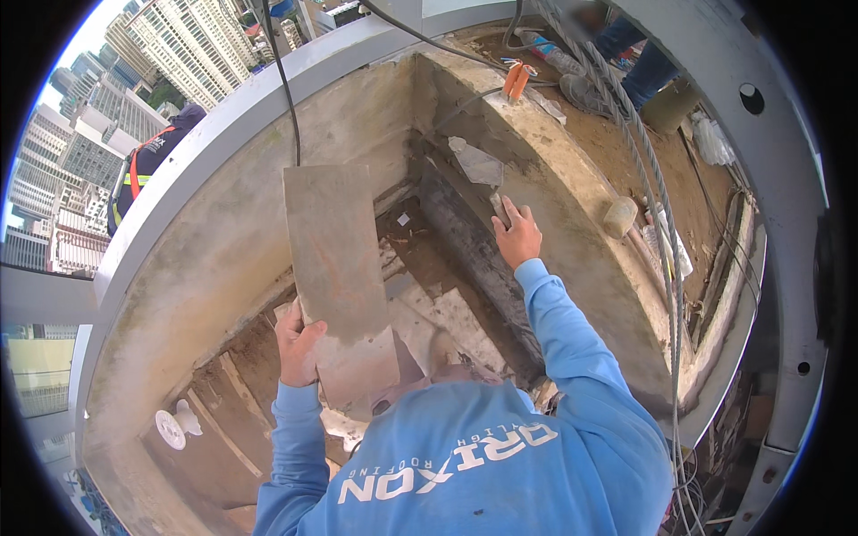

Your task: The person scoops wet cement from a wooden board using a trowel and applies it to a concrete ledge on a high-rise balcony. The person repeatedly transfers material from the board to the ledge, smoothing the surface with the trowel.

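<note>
My left hand (pixel 297 347) grips the left edge of a long rectangular board (pixel 357 371). Grey wet mortar (pixel 332 255) is spread over most of its face. My right hand (pixel 518 236) is closed around the short handle of a pointing trowel (pixel 477 164). The trowel's pointed blade lies against, or very close to, the damp grey inner face of the right-hand wall (pixel 559 210), near the corner. Below that wall runs a dark, rounded strip (pixel 474 246) along the base. Both my forearms are in light blue sleeves.
A pale curved wall (pixel 206 268) bounds the left, with a person in a safety harness (pixel 152 161) beyond it. Steel cables (pixel 657 205) hang at the right. A mallet head (pixel 620 217) and orange-handled tool (pixel 516 80) rest on the right ledge. A white spool (pixel 170 430) lies lower left.
</note>
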Demonstrator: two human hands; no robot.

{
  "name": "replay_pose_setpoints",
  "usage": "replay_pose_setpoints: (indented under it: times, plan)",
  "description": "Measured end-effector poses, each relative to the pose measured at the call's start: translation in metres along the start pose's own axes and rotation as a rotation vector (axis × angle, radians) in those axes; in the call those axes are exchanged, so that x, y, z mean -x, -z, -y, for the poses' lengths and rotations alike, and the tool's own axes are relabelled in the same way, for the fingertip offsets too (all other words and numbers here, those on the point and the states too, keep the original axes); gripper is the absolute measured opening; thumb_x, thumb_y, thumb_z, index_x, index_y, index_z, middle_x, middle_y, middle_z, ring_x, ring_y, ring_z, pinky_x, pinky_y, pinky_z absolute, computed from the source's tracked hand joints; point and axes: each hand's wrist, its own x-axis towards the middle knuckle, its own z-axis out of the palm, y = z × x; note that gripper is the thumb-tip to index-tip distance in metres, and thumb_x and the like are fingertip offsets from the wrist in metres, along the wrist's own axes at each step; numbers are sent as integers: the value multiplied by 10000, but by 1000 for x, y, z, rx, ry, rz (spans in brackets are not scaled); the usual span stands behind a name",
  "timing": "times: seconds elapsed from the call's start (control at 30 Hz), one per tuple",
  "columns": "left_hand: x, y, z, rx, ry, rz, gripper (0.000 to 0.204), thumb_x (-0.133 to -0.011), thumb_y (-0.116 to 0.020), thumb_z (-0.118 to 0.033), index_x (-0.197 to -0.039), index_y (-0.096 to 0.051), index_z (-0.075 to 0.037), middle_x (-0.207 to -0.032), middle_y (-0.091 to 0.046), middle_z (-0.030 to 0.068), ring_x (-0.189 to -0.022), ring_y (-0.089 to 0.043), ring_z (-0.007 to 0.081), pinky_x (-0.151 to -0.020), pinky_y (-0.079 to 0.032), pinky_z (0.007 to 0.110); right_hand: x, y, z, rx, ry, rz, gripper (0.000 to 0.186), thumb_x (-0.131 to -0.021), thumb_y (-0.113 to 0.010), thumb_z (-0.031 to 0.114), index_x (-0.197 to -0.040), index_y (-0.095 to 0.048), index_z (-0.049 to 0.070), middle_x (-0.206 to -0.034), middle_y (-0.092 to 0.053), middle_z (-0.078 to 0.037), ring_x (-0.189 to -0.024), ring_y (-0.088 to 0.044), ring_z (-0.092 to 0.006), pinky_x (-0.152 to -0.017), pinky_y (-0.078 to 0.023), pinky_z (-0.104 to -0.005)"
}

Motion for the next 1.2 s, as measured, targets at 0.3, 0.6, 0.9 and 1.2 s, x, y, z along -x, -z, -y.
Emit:
replay_pose_setpoints:
  times: [0.3, 0.6, 0.9, 1.2]
  plan:
    - [34, 72, 45, 197, 3, -381, 539, -818, -588, -80, -1331, -524, 75, -1200, -645, 128, -1026, -634, 196, -907, -500, 308, -135, -85, -3, -498, -483, 218, 216, -906, -657, 216, -950, -658, 5, -748, -622, -146, -671, -638, -285, -582, -506, -425]
    - [38, 73, 10, 189, -58, -443, 516, -822, -569, -75, -1318, -529, 62, -1181, -647, 142, -1009, -650, 225, -883, -525, 321, -64, -9, -24, -502, -451, 205, 271, -966, -613, 247, -965, -669, -18, -669, -571, -44, -515, -526, -115, -433, -405, -307]
    - [104, 57, -3, 666, -138, -556, 558, -889, -547, -233, -1395, -479, -7, -1331, -588, 151, -1195, -583, 332, -1037, -458, 447, 63, -2, 16, -381, 58, -6, 496, -918, -655, 269, -1237, -605, -107, -1099, -667, -290, -1018, -654, -422, -924, -498, -437]
    - [335, 85, 26, 589, -357, -1101, 543, -903, -580, -281, -1368, -504, -12, -1343, -585, 163, -1214, -570, 356, -1056, -448, 489, 98, -11, 57, -490, 336, 269, 463, -943, -651, 262, -1257, -609, -76, -1131, -687, -236, -1019, -680, -318, -910, -512, -384]
